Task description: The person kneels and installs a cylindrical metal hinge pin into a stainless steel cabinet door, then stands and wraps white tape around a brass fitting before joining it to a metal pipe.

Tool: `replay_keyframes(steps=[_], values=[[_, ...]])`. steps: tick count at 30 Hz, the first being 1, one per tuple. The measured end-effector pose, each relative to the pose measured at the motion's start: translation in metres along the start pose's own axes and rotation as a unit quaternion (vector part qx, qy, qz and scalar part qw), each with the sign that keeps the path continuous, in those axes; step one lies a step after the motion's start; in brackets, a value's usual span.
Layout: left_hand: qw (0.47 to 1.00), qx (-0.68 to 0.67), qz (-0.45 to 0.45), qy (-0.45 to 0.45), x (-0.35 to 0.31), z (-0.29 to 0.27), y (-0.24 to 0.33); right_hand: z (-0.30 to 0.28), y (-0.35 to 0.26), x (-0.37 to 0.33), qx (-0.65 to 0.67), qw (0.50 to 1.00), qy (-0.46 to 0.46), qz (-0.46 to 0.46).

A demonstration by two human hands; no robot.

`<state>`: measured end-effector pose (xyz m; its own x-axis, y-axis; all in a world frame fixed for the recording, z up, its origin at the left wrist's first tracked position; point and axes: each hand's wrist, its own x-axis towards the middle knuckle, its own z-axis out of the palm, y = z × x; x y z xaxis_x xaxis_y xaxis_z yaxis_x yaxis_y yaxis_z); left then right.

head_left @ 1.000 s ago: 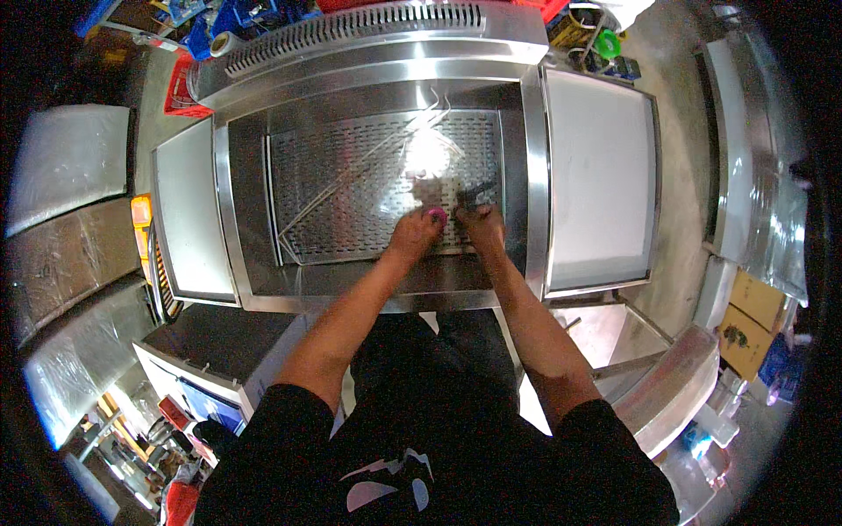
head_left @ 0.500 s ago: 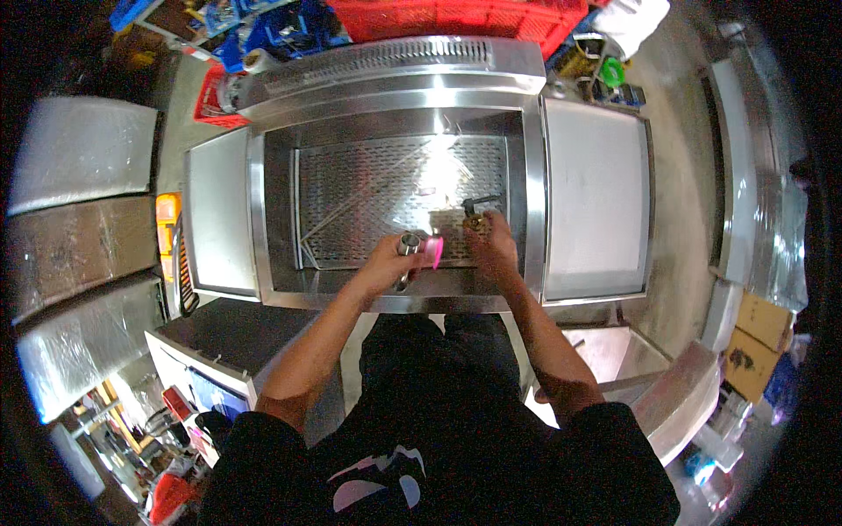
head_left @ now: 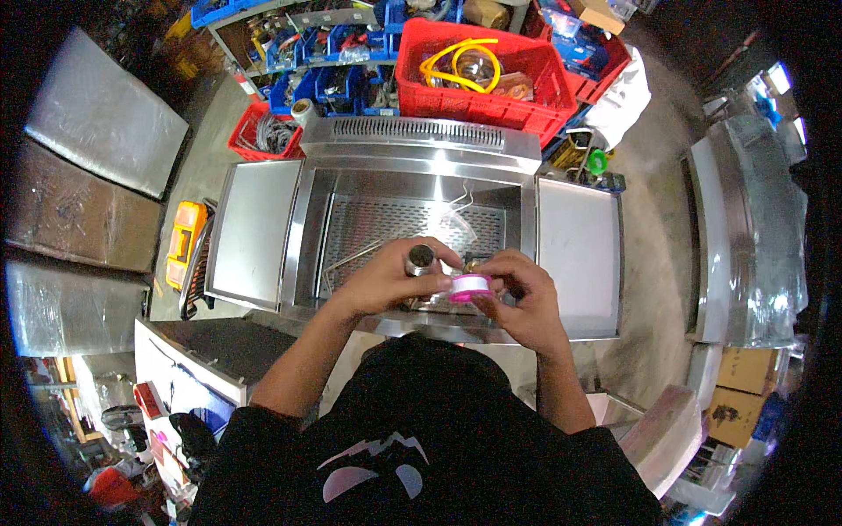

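Note:
Over the steel basin, my two hands are close together. My left hand is closed around a short metal tube, whose dark round end faces up. Its thumb tip presses against a pink spool of white thread seal tape. My right hand is closed at the spool's far side, its fingers curled around a brass valve. The spool and fingers hide most of the valve. A perforated steel plate lies in the basin below.
Flat steel side panels flank the basin. A red crate with yellow tubing stands beyond it, beside blue parts bins. An orange toolbox is on the floor at left. Wrapped panels stand at right.
The view has tilted up, showing more of the bins and the crate. My hands have come together; the right one brought the brass valve toward the tape spool, which has turned.

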<state>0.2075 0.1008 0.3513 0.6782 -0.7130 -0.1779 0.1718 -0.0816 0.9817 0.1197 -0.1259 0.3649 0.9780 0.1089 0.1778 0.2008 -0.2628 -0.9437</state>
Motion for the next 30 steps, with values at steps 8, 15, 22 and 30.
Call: replay_keyframes(steps=[8,15,22,30], values=[[0.972,-0.038,0.053,0.227,-0.028,0.032,0.005,0.003,-0.004,-0.016,0.151,0.983,0.101,-0.018],[0.981,-0.102,0.037,0.158,-0.029,0.03,0.028,0.014,-0.007,-0.018,0.213,0.974,0.072,-0.01],[0.983,0.005,0.076,0.169,-0.029,0.027,0.029,0.029,-0.011,-0.019,0.188,0.979,0.072,0.026],[0.98,-0.162,-0.019,0.113,-0.029,0.013,0.024,0.037,-0.009,-0.021,0.165,0.981,0.088,0.058]])
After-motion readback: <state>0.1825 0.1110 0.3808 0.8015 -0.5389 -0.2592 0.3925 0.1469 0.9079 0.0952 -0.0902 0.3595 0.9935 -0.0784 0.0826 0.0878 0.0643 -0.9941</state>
